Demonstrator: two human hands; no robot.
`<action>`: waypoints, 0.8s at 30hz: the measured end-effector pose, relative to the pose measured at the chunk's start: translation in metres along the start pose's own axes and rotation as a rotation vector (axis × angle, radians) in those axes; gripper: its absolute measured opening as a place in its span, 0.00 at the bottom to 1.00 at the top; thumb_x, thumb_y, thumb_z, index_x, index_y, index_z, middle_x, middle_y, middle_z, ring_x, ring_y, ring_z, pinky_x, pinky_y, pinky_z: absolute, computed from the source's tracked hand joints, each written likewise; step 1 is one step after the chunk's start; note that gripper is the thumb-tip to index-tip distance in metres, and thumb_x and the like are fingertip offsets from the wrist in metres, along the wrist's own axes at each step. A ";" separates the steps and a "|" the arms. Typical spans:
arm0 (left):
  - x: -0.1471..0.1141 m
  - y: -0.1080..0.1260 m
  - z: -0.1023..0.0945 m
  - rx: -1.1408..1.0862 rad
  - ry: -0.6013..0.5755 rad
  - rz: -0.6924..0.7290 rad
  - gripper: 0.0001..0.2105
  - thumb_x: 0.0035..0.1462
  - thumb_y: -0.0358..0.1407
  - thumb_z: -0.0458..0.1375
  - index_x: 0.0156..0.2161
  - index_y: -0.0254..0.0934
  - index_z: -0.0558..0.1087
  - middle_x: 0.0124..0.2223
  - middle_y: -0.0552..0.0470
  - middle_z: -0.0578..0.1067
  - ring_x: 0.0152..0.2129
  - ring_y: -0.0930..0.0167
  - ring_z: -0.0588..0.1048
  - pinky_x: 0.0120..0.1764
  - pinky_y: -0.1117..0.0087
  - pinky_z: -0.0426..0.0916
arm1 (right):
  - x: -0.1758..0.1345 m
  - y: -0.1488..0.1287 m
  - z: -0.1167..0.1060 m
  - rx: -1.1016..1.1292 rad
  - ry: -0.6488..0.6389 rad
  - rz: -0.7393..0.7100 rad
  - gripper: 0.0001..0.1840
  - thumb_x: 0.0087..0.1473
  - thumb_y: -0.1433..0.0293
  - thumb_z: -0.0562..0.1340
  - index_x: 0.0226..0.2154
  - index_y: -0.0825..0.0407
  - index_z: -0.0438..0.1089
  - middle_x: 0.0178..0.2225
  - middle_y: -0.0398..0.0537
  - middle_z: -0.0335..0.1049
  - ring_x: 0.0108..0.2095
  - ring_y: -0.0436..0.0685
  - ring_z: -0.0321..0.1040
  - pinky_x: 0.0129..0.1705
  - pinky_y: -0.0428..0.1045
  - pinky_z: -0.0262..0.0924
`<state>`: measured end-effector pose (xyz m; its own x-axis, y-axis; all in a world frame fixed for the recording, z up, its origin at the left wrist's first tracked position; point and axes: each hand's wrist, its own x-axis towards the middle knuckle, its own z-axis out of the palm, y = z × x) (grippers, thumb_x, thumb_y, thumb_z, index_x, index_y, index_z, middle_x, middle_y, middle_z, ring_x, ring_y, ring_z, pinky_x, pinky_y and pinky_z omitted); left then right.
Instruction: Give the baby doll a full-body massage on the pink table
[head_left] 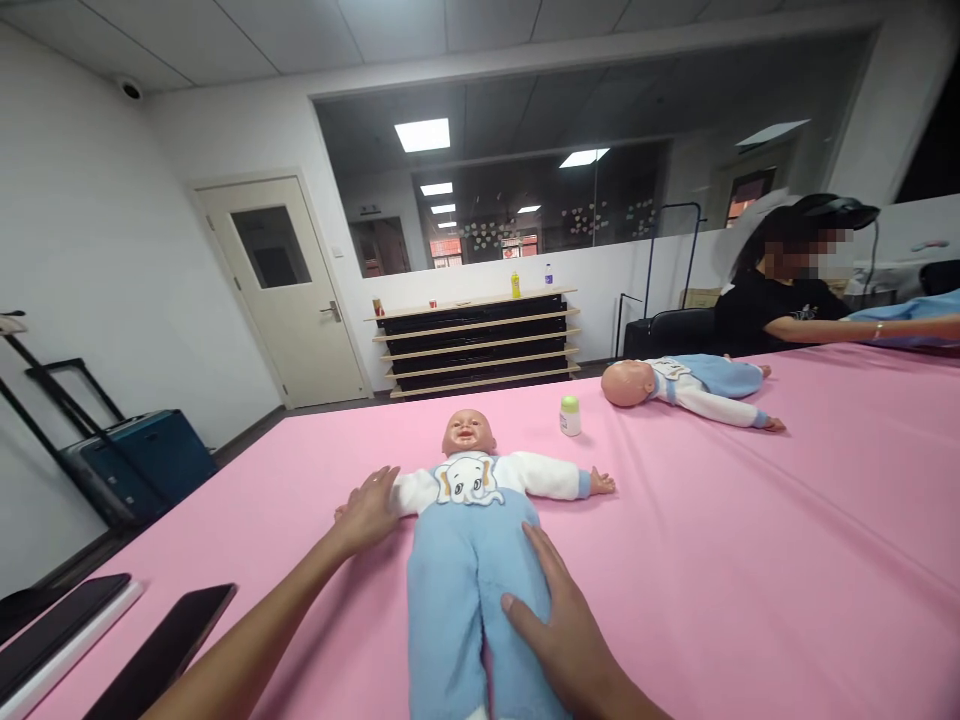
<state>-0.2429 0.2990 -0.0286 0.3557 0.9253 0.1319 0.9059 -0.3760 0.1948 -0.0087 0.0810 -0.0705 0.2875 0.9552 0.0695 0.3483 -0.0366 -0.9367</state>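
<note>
A baby doll [469,540] lies face up on the pink-covered table [720,580], its head away from me. It wears a white and light blue outfit with an elephant face on the chest, and its arms are stretched out sideways. Over the doll's sleeve and forearm on the left side of the view rests my left hand [371,508], its fingers extended; the doll's hand there is mostly covered. My right hand [559,610] lies on the blue trouser leg, thumb and fingers apart. Beyond the doll stands a small white bottle with a green cap [570,415].
Another doll [701,385] in similar clothes lies at the far right. A co-worker [787,290] sits behind the table there, reaching toward blue cloth [915,312]. Dark phones [169,645] lie at the near left. A blue suitcase [142,465] stands on the floor.
</note>
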 end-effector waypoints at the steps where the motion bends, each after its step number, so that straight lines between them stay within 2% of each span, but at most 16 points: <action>1: -0.004 0.012 0.004 -0.064 0.041 0.030 0.33 0.51 0.35 0.53 0.64 0.36 0.56 0.66 0.42 0.58 0.64 0.59 0.55 0.60 0.57 0.56 | 0.001 0.001 0.000 0.028 0.029 0.001 0.41 0.53 0.61 0.59 0.66 0.52 0.47 0.68 0.48 0.42 0.68 0.58 0.38 0.68 0.57 0.40; 3: -0.013 0.045 0.012 -0.232 0.114 0.127 0.30 0.56 0.36 0.49 0.65 0.34 0.54 0.67 0.43 0.56 0.65 0.64 0.53 0.63 0.59 0.51 | 0.003 0.004 -0.001 0.092 0.091 0.018 0.39 0.55 0.57 0.57 0.65 0.51 0.48 0.67 0.49 0.45 0.67 0.60 0.42 0.67 0.58 0.42; 5: -0.023 0.083 0.016 -0.354 0.127 0.249 0.28 0.60 0.39 0.46 0.65 0.36 0.55 0.67 0.45 0.57 0.65 0.65 0.53 0.65 0.59 0.48 | 0.006 0.006 -0.003 0.147 0.147 0.063 0.37 0.57 0.54 0.56 0.64 0.50 0.50 0.66 0.49 0.48 0.66 0.61 0.45 0.66 0.58 0.45; 8: -0.040 0.132 0.017 -0.357 0.018 0.452 0.26 0.62 0.45 0.46 0.64 0.42 0.59 0.68 0.47 0.55 0.66 0.60 0.48 0.65 0.49 0.43 | 0.012 0.010 -0.004 0.190 0.221 0.121 0.35 0.57 0.52 0.54 0.62 0.52 0.54 0.64 0.52 0.52 0.65 0.63 0.48 0.65 0.58 0.47; 10: -0.049 0.151 0.018 -0.299 -0.064 0.577 0.24 0.63 0.48 0.45 0.62 0.45 0.62 0.67 0.48 0.57 0.66 0.56 0.48 0.64 0.42 0.40 | 0.015 0.014 -0.004 0.202 0.266 0.125 0.32 0.58 0.52 0.53 0.60 0.52 0.56 0.63 0.53 0.54 0.64 0.63 0.49 0.65 0.58 0.47; 13: -0.058 0.160 0.025 -0.206 -0.075 0.691 0.26 0.64 0.51 0.41 0.59 0.43 0.66 0.65 0.45 0.62 0.66 0.54 0.49 0.63 0.38 0.35 | 0.016 0.019 -0.004 0.229 0.297 0.110 0.29 0.59 0.53 0.51 0.57 0.51 0.58 0.61 0.52 0.57 0.63 0.62 0.52 0.64 0.57 0.48; 16: -0.061 0.159 0.034 -0.154 -0.021 0.720 0.28 0.64 0.52 0.38 0.59 0.40 0.67 0.64 0.43 0.62 0.66 0.53 0.48 0.63 0.39 0.31 | 0.014 0.019 -0.001 0.242 0.297 0.099 0.27 0.59 0.52 0.52 0.55 0.49 0.59 0.60 0.51 0.59 0.62 0.61 0.54 0.63 0.57 0.50; 24: -0.062 0.158 0.044 -0.161 0.011 0.728 0.29 0.65 0.49 0.37 0.60 0.35 0.65 0.65 0.40 0.60 0.66 0.55 0.47 0.64 0.44 0.36 | 0.010 0.013 0.006 0.200 0.282 0.073 0.27 0.59 0.51 0.52 0.53 0.50 0.62 0.58 0.52 0.61 0.61 0.62 0.54 0.65 0.58 0.47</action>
<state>-0.1121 0.1842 -0.0491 0.8498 0.4395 0.2910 0.3973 -0.8969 0.1944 -0.0062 0.0916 -0.0843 0.5500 0.8325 0.0662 0.1441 -0.0165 -0.9894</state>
